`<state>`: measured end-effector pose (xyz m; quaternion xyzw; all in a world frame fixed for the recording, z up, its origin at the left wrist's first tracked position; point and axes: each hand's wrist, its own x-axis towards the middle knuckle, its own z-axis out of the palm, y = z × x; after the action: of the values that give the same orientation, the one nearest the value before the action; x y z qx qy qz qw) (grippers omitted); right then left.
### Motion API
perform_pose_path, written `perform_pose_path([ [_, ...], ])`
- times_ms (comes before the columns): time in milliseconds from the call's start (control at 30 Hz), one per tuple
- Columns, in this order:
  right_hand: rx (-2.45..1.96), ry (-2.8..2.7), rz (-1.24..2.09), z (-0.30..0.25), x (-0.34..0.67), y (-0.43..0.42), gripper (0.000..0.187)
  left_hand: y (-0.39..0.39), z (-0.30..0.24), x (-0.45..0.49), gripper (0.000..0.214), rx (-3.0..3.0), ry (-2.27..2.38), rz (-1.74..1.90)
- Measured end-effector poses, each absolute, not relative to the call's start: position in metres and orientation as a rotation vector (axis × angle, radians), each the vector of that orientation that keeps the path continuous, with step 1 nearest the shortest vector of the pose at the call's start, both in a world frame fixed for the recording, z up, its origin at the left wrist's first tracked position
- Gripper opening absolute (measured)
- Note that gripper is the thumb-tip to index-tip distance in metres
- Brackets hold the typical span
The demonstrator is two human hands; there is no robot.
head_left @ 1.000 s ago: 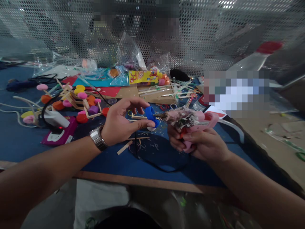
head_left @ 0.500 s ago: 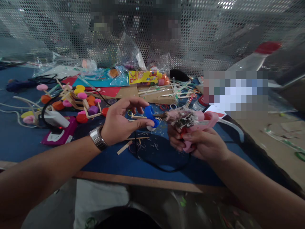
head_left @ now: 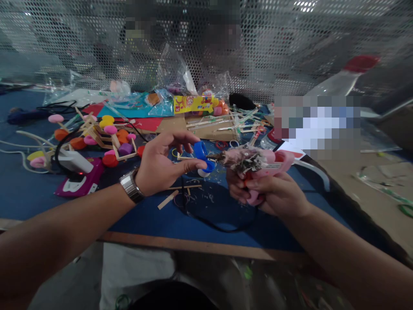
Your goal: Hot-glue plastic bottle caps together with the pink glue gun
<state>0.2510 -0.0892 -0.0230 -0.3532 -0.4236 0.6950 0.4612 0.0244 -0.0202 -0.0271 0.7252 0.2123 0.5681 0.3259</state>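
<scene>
My left hand (head_left: 161, 165), with a metal watch on the wrist, pinches a blue bottle cap (head_left: 201, 154) between thumb and fingers above the blue table (head_left: 38, 189). My right hand (head_left: 274, 193) is wrapped round the grip of a pink glue gun (head_left: 258, 165), whose body is crusted with scraps. The gun's nozzle points left and sits right against the blue cap. A black cord (head_left: 213, 224) runs from the gun down across the table.
A frame of wooden sticks with coloured caps (head_left: 100, 137) stands at the left, beside a purple power strip (head_left: 79, 181). Plastic bags, coloured paper and loose sticks (head_left: 222, 122) fill the back. A perforated metal screen (head_left: 290, 47) rises behind; a person sits beyond it.
Hardly anything has moved: both hands and the view shifted very slightly left, and the cap stays at the gun's nozzle.
</scene>
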Motion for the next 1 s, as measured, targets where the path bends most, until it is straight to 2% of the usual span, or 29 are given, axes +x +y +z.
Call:
perform_pose_path([
  [200,-0.857,-1.058,1.704,-0.0245,0.2523,-0.0892,0.022,-0.0194,-0.0277,0.0244,0.045,1.903,0.550,1.498],
  [400,-0.847,-1.086,1.708,-0.0229,0.2523,-0.0898,0.023,-0.0189,-0.0279,0.0246,0.050,1.881,0.550,1.509],
  [1000,-0.807,-1.128,1.709,-0.0268,0.2557,-0.0881,0.016,-0.0195,-0.0242,0.0237,0.052,1.896,0.566,1.494],
])
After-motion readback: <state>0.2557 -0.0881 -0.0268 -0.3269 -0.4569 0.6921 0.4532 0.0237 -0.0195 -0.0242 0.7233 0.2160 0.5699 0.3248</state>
